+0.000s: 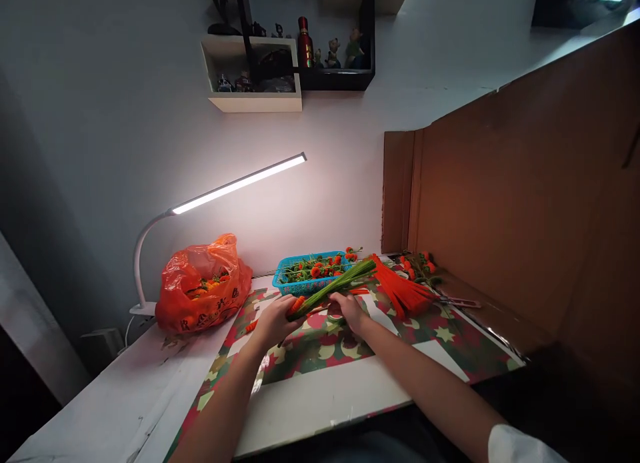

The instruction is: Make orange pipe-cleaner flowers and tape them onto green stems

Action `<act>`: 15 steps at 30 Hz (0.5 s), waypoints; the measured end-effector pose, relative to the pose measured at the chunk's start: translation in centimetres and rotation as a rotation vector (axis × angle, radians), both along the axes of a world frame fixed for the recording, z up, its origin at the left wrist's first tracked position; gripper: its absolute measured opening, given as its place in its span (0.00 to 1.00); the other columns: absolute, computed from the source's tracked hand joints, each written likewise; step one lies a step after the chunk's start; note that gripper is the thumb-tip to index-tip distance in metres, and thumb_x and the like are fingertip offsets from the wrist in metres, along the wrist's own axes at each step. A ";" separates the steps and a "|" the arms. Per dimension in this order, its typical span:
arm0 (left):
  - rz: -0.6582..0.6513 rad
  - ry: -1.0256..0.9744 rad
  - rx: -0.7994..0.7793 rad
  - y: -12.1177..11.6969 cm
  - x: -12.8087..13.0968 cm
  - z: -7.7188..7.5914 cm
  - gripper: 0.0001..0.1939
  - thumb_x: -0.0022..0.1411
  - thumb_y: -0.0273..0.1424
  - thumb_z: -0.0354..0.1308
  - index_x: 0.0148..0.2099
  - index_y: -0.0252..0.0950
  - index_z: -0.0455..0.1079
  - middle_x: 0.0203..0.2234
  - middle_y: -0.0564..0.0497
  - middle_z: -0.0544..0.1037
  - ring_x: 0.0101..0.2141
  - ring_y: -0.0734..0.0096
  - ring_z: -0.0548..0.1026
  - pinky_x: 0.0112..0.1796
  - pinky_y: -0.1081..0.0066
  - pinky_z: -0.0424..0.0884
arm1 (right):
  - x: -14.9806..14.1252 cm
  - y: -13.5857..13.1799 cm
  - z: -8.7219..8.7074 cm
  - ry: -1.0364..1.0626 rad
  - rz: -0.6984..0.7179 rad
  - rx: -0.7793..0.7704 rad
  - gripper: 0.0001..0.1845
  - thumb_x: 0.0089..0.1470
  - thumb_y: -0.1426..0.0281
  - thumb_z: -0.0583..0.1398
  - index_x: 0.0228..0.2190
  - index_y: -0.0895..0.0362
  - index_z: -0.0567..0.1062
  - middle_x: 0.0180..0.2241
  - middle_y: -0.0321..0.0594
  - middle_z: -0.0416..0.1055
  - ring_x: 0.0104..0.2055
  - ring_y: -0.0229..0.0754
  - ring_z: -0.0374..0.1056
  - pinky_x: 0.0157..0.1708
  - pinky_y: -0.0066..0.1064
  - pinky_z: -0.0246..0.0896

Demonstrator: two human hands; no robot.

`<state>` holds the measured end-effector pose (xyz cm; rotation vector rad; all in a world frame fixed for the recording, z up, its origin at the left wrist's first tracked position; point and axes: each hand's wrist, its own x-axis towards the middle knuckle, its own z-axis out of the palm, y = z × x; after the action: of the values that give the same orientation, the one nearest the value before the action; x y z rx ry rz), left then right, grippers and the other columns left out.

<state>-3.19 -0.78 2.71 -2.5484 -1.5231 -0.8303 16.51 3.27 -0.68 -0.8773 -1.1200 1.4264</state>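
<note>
A long bundle of green pipe cleaners [345, 280] slants up to the right from my left hand [278, 322], whose fingers are closed around its lower end. A small ridged orange coil [297, 305] shows by those fingers. Just below the middle of the bundle is my right hand [349, 311], its thumb and fingers bent together; what they pinch is too small to make out. Beyond the bundle's upper end, a fan of orange-red pipe cleaners [406, 291] lies on the patterned mat [320, 356]. Another orange coil [251, 326] rests left of my left hand.
Behind my hands stands a blue basket [287, 288] of orange flowers with green stems. An orange plastic bag [203, 310] sits at left beside a lit lamp [240, 183]. More flowers [417, 266] and pink-handled scissors [463, 303] lie at right, near a tall cardboard panel [500, 203].
</note>
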 end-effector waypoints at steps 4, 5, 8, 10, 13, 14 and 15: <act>0.020 0.000 -0.048 -0.1 0.0 0.1 0.11 0.54 0.39 0.55 0.32 0.37 0.68 0.28 0.52 0.72 0.31 0.68 0.68 0.31 0.72 0.57 | 0.0 0.1 0.0 0.094 -0.032 -0.128 0.10 0.41 0.70 0.60 0.13 0.58 0.68 0.13 0.34 0.66 0.19 0.36 0.66 0.28 0.28 0.64; 0.026 0.000 -0.069 -0.1 0.0 0.1 0.11 0.55 0.39 0.54 0.34 0.37 0.69 0.29 0.51 0.73 0.31 0.67 0.68 0.31 0.72 0.58 | 0.1 0.0 0.0 0.097 -0.027 -0.122 0.09 0.41 0.70 0.59 0.14 0.58 0.69 0.13 0.34 0.66 0.20 0.37 0.67 0.29 0.28 0.64; 0.028 -0.010 -0.127 0.0 -0.1 -0.2 0.13 0.56 0.39 0.53 0.39 0.39 0.71 0.30 0.51 0.75 0.32 0.66 0.69 0.31 0.72 0.57 | 0.2 0.0 0.0 0.088 0.000 -0.077 0.06 0.41 0.72 0.59 0.16 0.58 0.71 0.15 0.36 0.69 0.23 0.39 0.70 0.30 0.29 0.65; 0.034 -0.012 -0.147 0.1 -0.2 -0.3 0.12 0.57 0.40 0.52 0.37 0.39 0.71 0.27 0.52 0.74 0.30 0.67 0.68 0.30 0.72 0.56 | 0.2 0.1 -0.1 0.084 0.006 -0.075 0.05 0.40 0.73 0.59 0.16 0.58 0.71 0.15 0.36 0.70 0.24 0.40 0.71 0.30 0.29 0.66; 0.038 -0.026 -0.139 0.2 -0.3 -0.4 0.12 0.56 0.41 0.52 0.30 0.38 0.67 0.23 0.54 0.70 0.26 0.69 0.65 0.28 0.73 0.55 | 0.2 0.3 -0.3 0.077 0.001 -0.084 0.06 0.40 0.74 0.59 0.15 0.58 0.71 0.15 0.37 0.71 0.22 0.40 0.71 0.28 0.29 0.66; 0.037 -0.037 -0.129 0.2 -0.3 -0.4 0.12 0.56 0.41 0.52 0.29 0.37 0.66 0.22 0.54 0.69 0.26 0.69 0.65 0.27 0.73 0.55 | 0.1 0.3 -0.3 0.074 0.004 -0.073 0.07 0.40 0.74 0.59 0.15 0.58 0.71 0.15 0.37 0.71 0.22 0.40 0.71 0.28 0.29 0.67; 0.040 -0.048 -0.116 0.2 -0.3 -0.4 0.12 0.55 0.41 0.52 0.29 0.37 0.65 0.22 0.54 0.68 0.26 0.70 0.64 0.27 0.73 0.55 | 0.1 0.3 -0.3 0.070 0.007 -0.059 0.07 0.40 0.73 0.59 0.15 0.58 0.72 0.16 0.37 0.72 0.21 0.39 0.70 0.28 0.29 0.67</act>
<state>-3.50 -0.56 2.34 -2.5862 -1.6780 -0.8279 16.64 3.59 -1.01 -0.8590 -1.0335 1.4917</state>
